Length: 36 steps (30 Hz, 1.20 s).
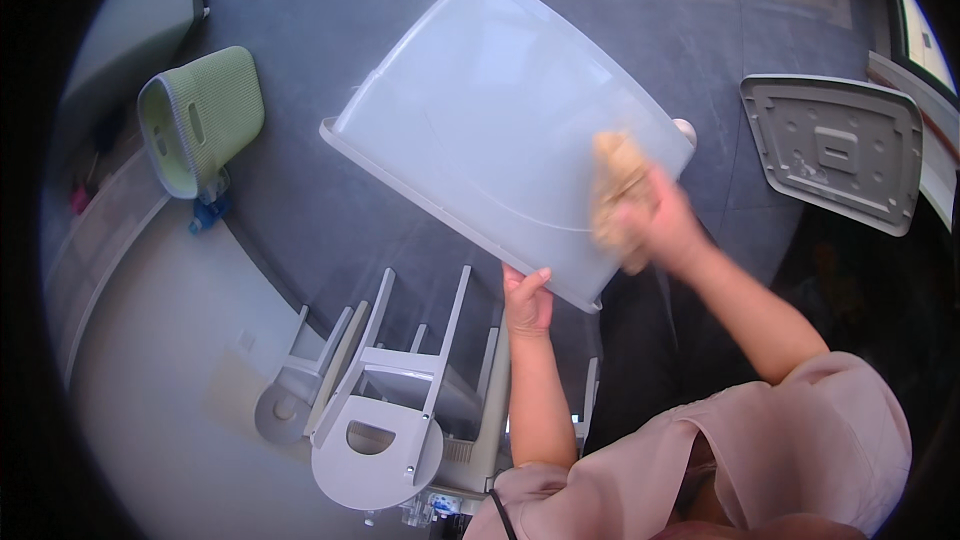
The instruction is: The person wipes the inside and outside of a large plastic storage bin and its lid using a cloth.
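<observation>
A large pale translucent plastic storage bin (480, 105) is tilted before me, its smooth outer face towards the camera and its rim at the lower left. My left hand (528, 301) grips that rim near the bottom corner, thumb on the outside. A crumpled tan cloth (619, 187) is in my right hand (660, 221), lying against the bin's face near its right side. Both the cloth and this hand are blurred. A small round white part, perhaps a wheel (684, 132), shows at the bin's right corner. The inside of the bin is hidden.
A grey plastic lid (836, 154) lies at the right on the dark tiled floor (300, 7). At the left stands a green woven-look basket (225, 105), with a blue bottle (210, 214) beside it. Light grey chairs or stools (375, 450) stand at the lower left by the wall (150, 345).
</observation>
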Each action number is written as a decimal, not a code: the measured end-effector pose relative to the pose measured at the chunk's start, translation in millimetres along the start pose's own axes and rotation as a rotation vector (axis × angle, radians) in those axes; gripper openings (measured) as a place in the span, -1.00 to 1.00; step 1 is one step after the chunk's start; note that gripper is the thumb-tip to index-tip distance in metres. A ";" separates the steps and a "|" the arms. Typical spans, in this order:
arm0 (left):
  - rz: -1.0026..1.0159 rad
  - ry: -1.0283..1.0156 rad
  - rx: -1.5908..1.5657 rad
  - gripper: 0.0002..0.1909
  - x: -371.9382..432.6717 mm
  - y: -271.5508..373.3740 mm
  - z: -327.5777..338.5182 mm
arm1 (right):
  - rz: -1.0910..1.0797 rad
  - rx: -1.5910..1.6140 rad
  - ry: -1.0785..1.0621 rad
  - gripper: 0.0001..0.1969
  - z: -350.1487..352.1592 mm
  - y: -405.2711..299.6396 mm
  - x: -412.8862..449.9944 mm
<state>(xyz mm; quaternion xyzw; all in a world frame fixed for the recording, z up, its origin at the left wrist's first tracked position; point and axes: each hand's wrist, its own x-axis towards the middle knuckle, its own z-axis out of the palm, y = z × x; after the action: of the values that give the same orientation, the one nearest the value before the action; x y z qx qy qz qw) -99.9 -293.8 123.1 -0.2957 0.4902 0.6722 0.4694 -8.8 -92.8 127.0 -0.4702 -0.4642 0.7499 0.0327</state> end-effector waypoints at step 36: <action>-0.052 0.231 0.295 -0.35 18.6 -28.1 52.1 | -0.731 -0.958 -0.039 -0.66 101.3 -59.7 167.3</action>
<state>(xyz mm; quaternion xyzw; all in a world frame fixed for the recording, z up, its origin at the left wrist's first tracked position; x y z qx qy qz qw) -78.0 -236.4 114.3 -0.3113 0.6264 0.5422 0.4655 -199.4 -45.2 70.3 -0.2290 -0.8823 0.4061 0.0644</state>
